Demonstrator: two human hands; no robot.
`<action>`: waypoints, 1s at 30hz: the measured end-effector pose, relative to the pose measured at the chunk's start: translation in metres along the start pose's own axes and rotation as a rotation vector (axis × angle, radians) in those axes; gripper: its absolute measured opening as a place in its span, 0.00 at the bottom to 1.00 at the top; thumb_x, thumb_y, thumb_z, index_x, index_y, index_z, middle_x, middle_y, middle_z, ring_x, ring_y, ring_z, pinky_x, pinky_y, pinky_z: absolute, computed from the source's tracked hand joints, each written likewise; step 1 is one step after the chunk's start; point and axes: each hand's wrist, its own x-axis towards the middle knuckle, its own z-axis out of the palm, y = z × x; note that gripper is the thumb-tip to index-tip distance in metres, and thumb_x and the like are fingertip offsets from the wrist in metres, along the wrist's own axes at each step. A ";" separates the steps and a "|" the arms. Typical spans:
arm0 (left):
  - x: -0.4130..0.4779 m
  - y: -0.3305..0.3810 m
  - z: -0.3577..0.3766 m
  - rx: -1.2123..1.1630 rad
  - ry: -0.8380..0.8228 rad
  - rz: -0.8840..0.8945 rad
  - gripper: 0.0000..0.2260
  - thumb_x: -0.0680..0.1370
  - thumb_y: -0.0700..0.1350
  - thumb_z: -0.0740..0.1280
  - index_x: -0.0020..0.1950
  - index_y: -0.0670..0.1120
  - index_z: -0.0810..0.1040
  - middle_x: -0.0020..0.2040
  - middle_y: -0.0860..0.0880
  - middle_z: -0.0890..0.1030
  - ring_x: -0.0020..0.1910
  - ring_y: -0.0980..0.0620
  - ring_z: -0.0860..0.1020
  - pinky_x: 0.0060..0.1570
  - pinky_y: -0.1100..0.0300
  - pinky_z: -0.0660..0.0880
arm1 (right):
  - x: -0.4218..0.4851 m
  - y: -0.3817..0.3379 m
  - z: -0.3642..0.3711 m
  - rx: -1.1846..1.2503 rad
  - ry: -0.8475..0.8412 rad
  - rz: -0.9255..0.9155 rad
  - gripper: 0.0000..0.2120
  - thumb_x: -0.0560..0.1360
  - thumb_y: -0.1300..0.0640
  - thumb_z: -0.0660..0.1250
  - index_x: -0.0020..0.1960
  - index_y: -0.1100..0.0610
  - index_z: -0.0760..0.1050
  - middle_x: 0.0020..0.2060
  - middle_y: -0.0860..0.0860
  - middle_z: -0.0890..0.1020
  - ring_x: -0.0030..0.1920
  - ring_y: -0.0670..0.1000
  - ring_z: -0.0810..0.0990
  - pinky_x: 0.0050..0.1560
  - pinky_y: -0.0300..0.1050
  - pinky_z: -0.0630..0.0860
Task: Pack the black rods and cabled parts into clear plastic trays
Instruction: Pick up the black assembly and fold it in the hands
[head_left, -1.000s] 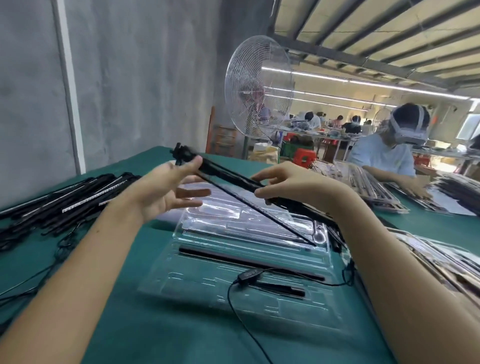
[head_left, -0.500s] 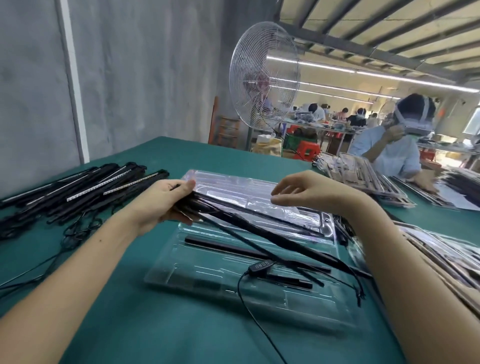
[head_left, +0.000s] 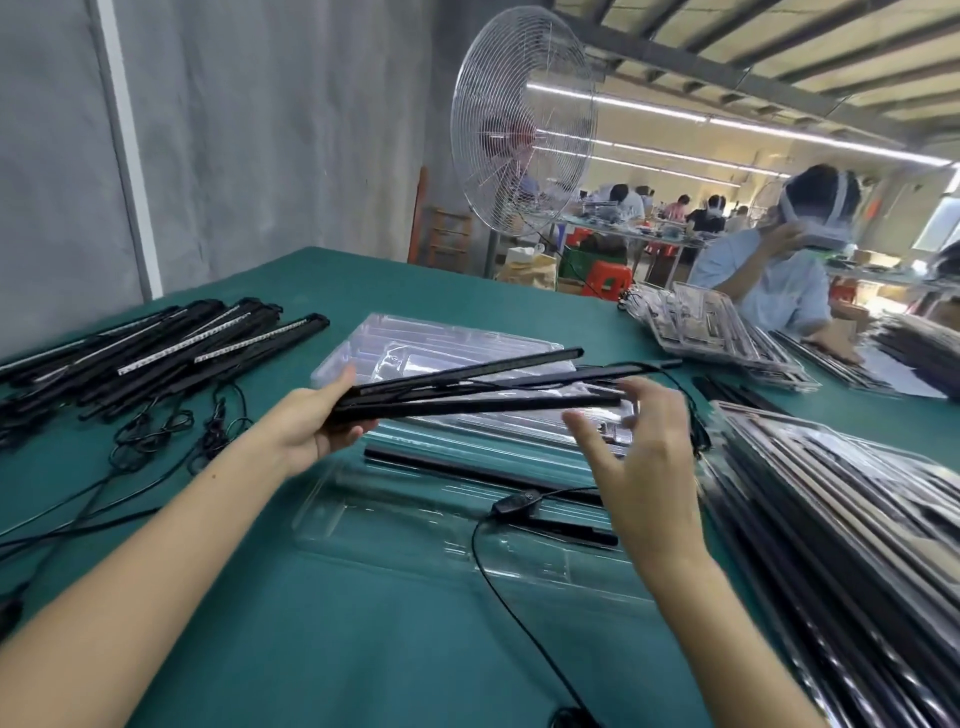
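On my far left the loose rods (head_left: 156, 353) lay heaped on the green counter (head_left: 363, 649), with their tangled cables (head_left: 150, 439) in front of them. My left hand (head_left: 311, 426) gripped one end of a bundle of rods (head_left: 467, 387), thumb on top and fingers curled beneath. The rods fanned out to the right in the air above the far tray (head_left: 415, 338). They were long, slim, matte black bars with square edges, and a thin lead ran among them.

Below lay the near tray (head_left: 395, 519), made of clear, glossy, thin moulded plastic with long channels. One channel already held a seated rod (head_left: 467, 472). A small black switch (head_left: 514, 505) sat beside it, and its cable (head_left: 474, 543) trailed off the front edge toward me.

My right hand (head_left: 644, 457) hovered at the free ends, fingers spread and loosely bent, closed on nothing. I could not tell whether a fingertip brushed the lowest rod.

I judged the step to be squaring the fan and lowering a rod into an empty channel. To do it well I would:

- gather the splayed ends first;
- hold the bar level with its channel;
- press along its length rather than at one end, since such plastic would likely flex;
- keep the lead from being trapped underneath.

At my far right, packed trays (head_left: 831, 545) stood stacked.
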 end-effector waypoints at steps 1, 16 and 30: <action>0.000 0.001 -0.001 -0.029 0.013 0.004 0.15 0.78 0.50 0.64 0.44 0.37 0.77 0.29 0.46 0.82 0.25 0.53 0.80 0.19 0.68 0.72 | -0.010 0.000 0.004 -0.036 0.136 0.005 0.23 0.74 0.44 0.65 0.57 0.63 0.72 0.49 0.55 0.74 0.50 0.51 0.71 0.55 0.40 0.64; -0.009 0.031 0.004 -0.204 -0.113 -0.030 0.12 0.77 0.50 0.65 0.41 0.41 0.75 0.27 0.48 0.78 0.24 0.57 0.77 0.18 0.70 0.69 | 0.004 -0.004 0.005 -0.635 -0.675 -0.311 0.08 0.71 0.59 0.58 0.33 0.53 0.67 0.36 0.47 0.76 0.44 0.49 0.72 0.69 0.52 0.55; -0.005 -0.024 0.000 0.426 -0.075 -0.035 0.21 0.76 0.55 0.66 0.46 0.35 0.81 0.38 0.43 0.85 0.29 0.50 0.81 0.21 0.66 0.71 | 0.017 0.060 -0.046 -0.850 -1.056 0.492 0.13 0.76 0.62 0.61 0.60 0.63 0.74 0.56 0.56 0.80 0.55 0.53 0.80 0.44 0.39 0.72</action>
